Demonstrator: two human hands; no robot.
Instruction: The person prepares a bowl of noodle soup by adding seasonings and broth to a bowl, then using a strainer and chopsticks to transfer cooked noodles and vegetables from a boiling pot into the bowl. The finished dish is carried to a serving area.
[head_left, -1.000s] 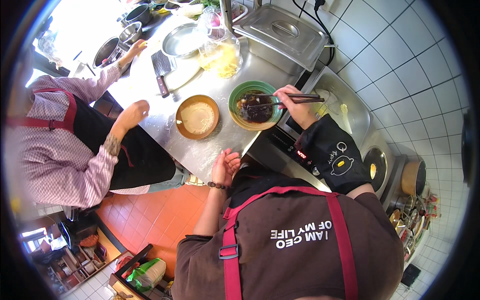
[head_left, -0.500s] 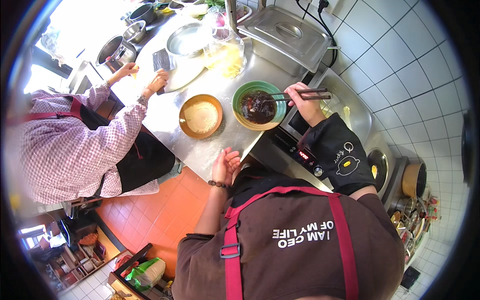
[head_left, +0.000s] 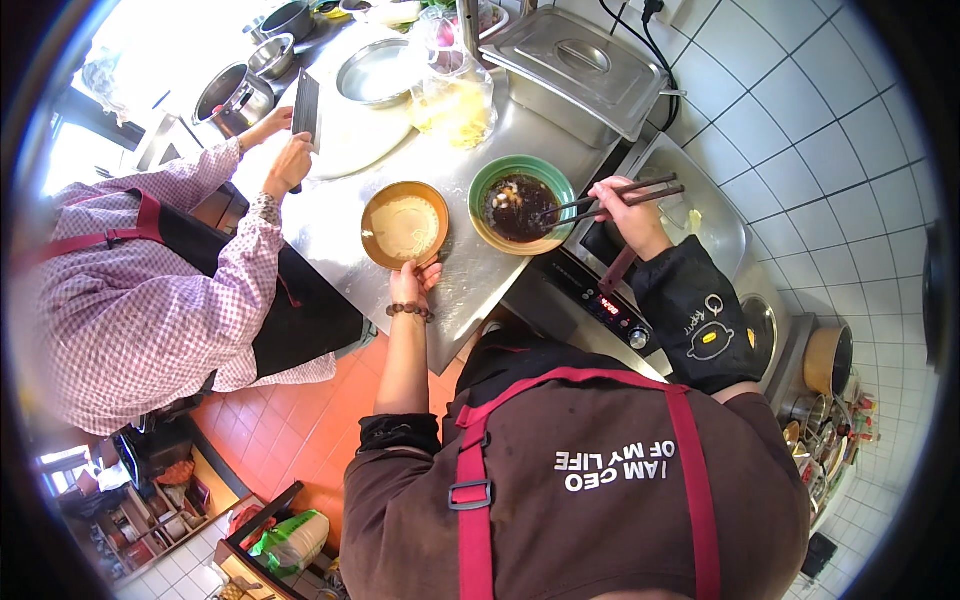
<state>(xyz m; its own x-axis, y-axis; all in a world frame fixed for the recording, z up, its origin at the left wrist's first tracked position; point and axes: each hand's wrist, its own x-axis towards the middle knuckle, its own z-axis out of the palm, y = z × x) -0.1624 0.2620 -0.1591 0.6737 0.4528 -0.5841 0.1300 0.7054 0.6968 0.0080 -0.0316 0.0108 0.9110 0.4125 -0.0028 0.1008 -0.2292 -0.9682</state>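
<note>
My right hand (head_left: 628, 218) is closed round a pair of dark chopsticks (head_left: 640, 196), their tips dipped in dark liquid in a green bowl (head_left: 482, 222) with a tan lower side. Pale bits float in that liquid. At the near rim of a smaller brown bowl (head_left: 372, 243) is my left hand (head_left: 415, 282), palm up, with thumb and fingers against the bowl's side. Pale, creamy-looking contents (head_left: 405, 226) fill the brown bowl's bottom. Both bowls stand on the steel worktop (head_left: 458, 270).
A co-worker's hands (head_left: 290, 160) hold a broad cleaver (head_left: 306, 105) over a white board (head_left: 350, 160) at the left. Behind lie a metal basin (head_left: 375, 72) and a bag of yellow food (head_left: 455, 112). A lidded steel container (head_left: 575, 60) and a cooker's control panel (head_left: 607, 312) are at the right.
My left hand has moved forward from the table's front edge to the brown bowl. The chopsticks have shifted in the dark liquid, and pale bits show more clearly. The co-worker's cleaver has been raised.
</note>
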